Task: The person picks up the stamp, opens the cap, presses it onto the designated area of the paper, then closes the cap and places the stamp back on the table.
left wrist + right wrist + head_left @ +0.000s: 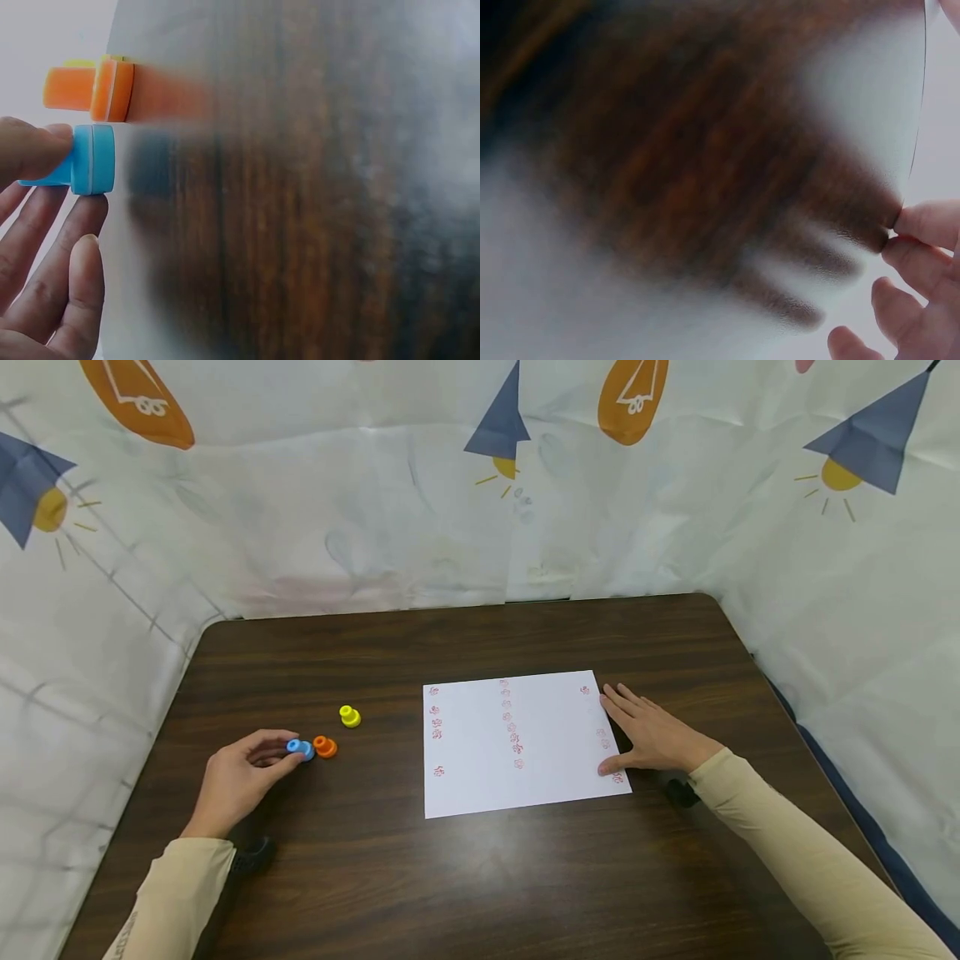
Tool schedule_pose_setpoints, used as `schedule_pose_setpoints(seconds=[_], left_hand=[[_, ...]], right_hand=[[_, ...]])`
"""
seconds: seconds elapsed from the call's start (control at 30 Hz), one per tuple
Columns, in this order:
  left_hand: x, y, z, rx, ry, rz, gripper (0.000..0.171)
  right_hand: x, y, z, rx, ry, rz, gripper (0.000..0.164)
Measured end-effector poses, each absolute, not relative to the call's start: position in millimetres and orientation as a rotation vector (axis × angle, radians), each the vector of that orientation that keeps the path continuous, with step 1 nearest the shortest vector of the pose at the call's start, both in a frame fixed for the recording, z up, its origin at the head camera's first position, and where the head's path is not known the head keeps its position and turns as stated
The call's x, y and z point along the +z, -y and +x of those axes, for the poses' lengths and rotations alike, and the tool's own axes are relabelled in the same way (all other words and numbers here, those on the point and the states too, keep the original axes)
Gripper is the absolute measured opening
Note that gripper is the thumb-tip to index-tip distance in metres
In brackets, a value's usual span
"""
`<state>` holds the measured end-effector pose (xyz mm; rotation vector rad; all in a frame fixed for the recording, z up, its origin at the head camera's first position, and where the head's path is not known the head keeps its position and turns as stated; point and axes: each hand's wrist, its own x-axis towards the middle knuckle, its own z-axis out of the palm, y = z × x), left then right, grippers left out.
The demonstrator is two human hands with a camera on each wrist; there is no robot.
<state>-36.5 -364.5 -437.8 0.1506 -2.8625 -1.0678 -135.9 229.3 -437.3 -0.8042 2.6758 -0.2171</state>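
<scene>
My left hand [236, 781] pinches a blue stamp [300, 748] between thumb and fingers at the left of the table. In the left wrist view, the thumb lies on the narrow handle of the blue stamp [91, 159], close to its wider base. Right beside it stands an orange stamp [325, 747], upright on its wide end. A yellow stamp [350, 717] stands a little farther back. Fingers spread, my right hand [651, 731] rests at the right edge of a white paper sheet [472, 789] bearing small red prints. In the right wrist view, its fingertips [909, 217] touch down.
The dark wood table [480, 893] has rounded far corners. Behind it and along both sides hangs a white cloth [420, 543] printed with lamps and bulbs. A dark band [862, 827] shows beyond the table's right edge.
</scene>
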Motion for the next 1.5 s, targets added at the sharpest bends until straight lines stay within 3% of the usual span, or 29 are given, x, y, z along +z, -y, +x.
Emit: schedule_pose_setpoints(seconds=[0.5, 0.8, 1.5], left_hand=[[-437.3, 364.2, -43.5, -1.055, 2.863, 0.116, 0.039], [-418.0, 362.4, -46.5, -1.001, 2.825, 0.118, 0.037], [-400.9, 325.5, -76.3, -0.873, 2.995, -0.081, 0.046]], right_hand=[[-436.6, -229.3, -136.2, -0.230, -2.669, -0.803, 0.124], [-436.8, -229.0, -137.4, -0.226, -2.670, -0.802, 0.124], [-438.5, -230.3, -134.1, -0.238, -2.665, -0.781, 0.122]])
